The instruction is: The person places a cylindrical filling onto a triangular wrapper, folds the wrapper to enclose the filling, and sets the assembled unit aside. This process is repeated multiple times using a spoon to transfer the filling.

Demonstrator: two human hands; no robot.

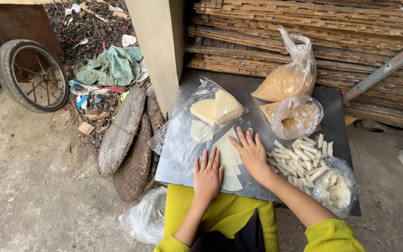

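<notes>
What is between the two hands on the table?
In the head view, pale triangular wrapper sheets lie fanned out between the left hand and the right hand. Both hands rest flat on them, on the metal table.

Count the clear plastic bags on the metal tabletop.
4: one of golden crumbs at the back, one of brown crumbs before it, one of white filling front right, one around pale wrapper sheets left.

Both hands flat, palms down
Left hand (207, 175) fingers together; right hand (253, 151) fingers spread; yellow sleeves pushed up at the elbows.
</notes>
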